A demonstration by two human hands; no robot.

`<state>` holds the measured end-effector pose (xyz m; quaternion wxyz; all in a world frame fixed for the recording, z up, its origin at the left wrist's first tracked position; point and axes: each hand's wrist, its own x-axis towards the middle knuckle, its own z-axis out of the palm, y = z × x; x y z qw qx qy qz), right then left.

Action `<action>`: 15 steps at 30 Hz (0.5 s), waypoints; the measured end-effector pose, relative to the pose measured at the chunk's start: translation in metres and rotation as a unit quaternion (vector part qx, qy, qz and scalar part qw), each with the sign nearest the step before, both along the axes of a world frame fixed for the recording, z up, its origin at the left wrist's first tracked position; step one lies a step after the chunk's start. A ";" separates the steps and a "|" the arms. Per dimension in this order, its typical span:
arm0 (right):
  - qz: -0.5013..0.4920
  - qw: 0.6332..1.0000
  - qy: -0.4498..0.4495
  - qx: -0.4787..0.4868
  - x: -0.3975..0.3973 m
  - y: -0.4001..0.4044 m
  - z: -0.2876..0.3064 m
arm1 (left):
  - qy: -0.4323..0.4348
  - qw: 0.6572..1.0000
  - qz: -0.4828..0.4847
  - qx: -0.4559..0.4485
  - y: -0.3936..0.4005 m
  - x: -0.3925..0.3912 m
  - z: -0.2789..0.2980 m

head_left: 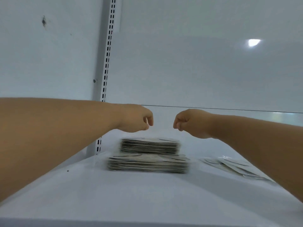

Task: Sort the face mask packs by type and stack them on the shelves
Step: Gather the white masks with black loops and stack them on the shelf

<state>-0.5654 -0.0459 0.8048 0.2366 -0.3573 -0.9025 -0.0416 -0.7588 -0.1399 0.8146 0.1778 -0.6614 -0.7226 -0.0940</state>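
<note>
mask stacks [148, 154] blurred, print unreadable

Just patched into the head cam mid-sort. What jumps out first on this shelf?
Two bare forearms reach in from both sides, the left hand and right hand hanging loosely curled and holding nothing above the shelf. Right below them sit two neat stacks of mask packs: a nearer stack and a farther stack behind it. A few loose packs lie fanned out to the right.
</note>
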 end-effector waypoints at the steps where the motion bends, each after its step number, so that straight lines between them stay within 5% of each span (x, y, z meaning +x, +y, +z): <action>1: -0.008 1.000 -0.002 0.011 0.006 -0.003 0.004 | 0.004 1.000 -0.003 -0.005 -0.002 0.009 0.002; 9: -0.076 0.992 -0.098 -0.014 0.079 -0.020 0.008 | 0.002 0.999 -0.025 -0.037 0.004 0.108 -0.011; 15: -0.228 0.946 -0.224 -0.061 0.155 0.000 -0.007 | -0.114 0.983 0.007 -0.146 0.040 0.198 -0.019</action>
